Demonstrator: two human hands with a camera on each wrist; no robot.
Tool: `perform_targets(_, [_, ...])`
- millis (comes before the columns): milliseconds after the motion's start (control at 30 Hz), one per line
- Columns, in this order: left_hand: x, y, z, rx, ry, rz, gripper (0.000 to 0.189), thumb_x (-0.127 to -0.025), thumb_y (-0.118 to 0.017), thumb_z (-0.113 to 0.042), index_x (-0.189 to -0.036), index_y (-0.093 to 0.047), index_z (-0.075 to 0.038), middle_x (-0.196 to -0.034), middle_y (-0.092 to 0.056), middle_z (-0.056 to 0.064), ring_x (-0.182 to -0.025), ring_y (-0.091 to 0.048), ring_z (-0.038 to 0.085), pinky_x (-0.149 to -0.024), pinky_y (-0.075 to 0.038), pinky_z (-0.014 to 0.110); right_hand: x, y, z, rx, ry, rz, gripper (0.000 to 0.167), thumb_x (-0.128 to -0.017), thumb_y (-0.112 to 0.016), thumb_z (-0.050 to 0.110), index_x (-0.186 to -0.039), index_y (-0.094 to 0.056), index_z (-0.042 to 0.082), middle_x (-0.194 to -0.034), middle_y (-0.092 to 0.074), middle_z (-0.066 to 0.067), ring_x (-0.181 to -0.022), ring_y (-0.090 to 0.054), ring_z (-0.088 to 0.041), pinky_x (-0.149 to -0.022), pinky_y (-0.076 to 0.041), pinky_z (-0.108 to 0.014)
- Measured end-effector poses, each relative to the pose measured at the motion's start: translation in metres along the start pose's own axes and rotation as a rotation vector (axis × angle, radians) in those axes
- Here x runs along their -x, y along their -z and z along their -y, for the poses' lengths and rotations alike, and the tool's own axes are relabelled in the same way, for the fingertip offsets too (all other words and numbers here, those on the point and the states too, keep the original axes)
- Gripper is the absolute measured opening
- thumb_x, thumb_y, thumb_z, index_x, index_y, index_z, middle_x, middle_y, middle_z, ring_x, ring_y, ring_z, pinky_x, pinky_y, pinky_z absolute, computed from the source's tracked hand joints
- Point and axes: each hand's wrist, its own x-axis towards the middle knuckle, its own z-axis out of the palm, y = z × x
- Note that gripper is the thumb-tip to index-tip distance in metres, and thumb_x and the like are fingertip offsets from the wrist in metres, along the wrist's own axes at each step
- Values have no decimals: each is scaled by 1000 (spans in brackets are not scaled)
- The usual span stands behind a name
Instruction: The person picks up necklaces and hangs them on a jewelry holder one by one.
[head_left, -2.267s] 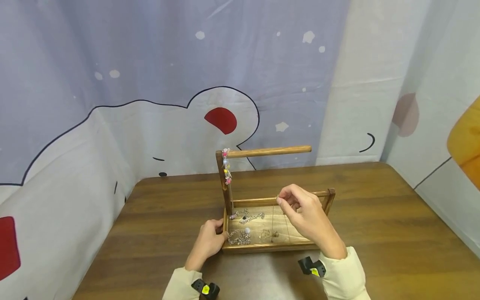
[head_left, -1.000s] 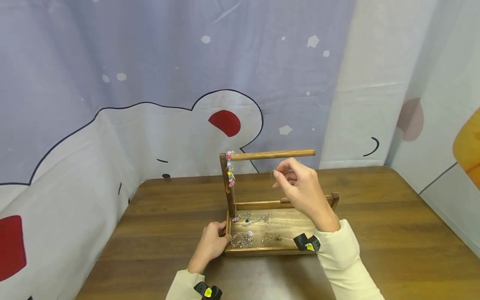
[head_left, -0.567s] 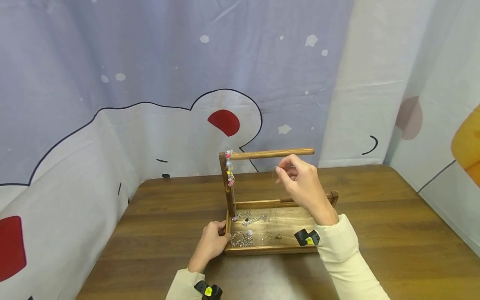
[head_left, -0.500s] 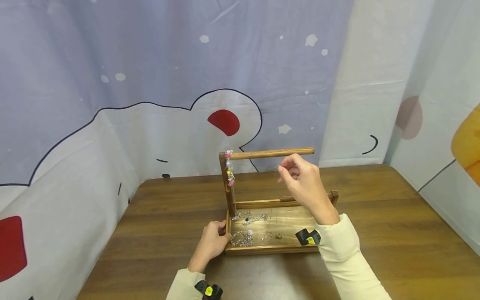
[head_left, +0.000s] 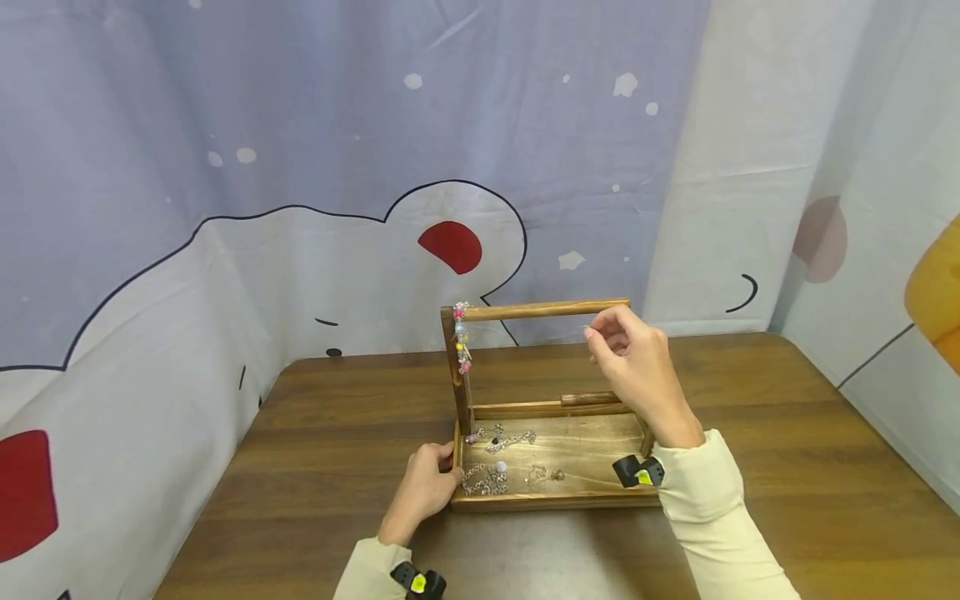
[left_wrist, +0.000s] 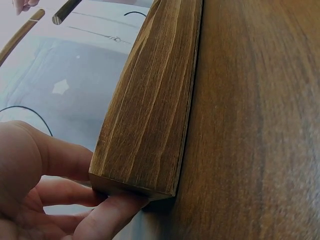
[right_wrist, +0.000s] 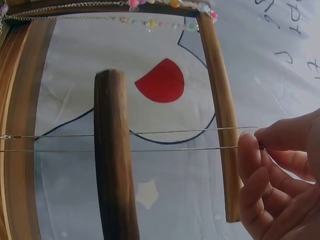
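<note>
Fabric printed with a cartoon face, lilac above and white below, hangs behind and to the left of the dark wooden bench point(head_left: 315, 467). The left hand point(head_left: 422, 487) grips the left end of a wooden jewellery stand point(head_left: 525, 498), fingers curled round its corner. A beaded bracelet point(head_left: 460, 337) dangles at the top of the stand's upright post, and silver chains point(head_left: 487, 477) lie in its tray. Further right, the right hand point(head_left: 633, 358) is raised beside the free end of the top rod point(head_left: 540, 310), pinching a thin chain point(right_wrist: 150, 141) whose two strands stretch taut back towards the tray. White cloth with a pinkish blotch covers the right wall.
</note>
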Motion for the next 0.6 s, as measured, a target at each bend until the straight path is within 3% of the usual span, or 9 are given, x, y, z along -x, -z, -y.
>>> perform_targets(300, [0, 0, 1, -3, 17, 15, 44, -77, -61, -1, -119, -54, 11, -114, -59, 24, -107, -54, 29, -84, -46, 43, 2, 11, -8, 59, -17, -37, 4, -84, -62, 9, -85, -59, 6, -70, -60, -1, -54, -54, -11, -50, -41, -18])
perform_targets(600, [0, 0, 2, -8, -6, 12, 44, -76, -61, 0, -118, -56, 10, -110, -62, 22, -102, -55, 27, -82, -47, 43, 0, 24, -21, 95, -88, -90, 4, -82, -63, 7, -84, -60, 4, -69, -62, -4, -52, -54, -9, -48, -40, -17])
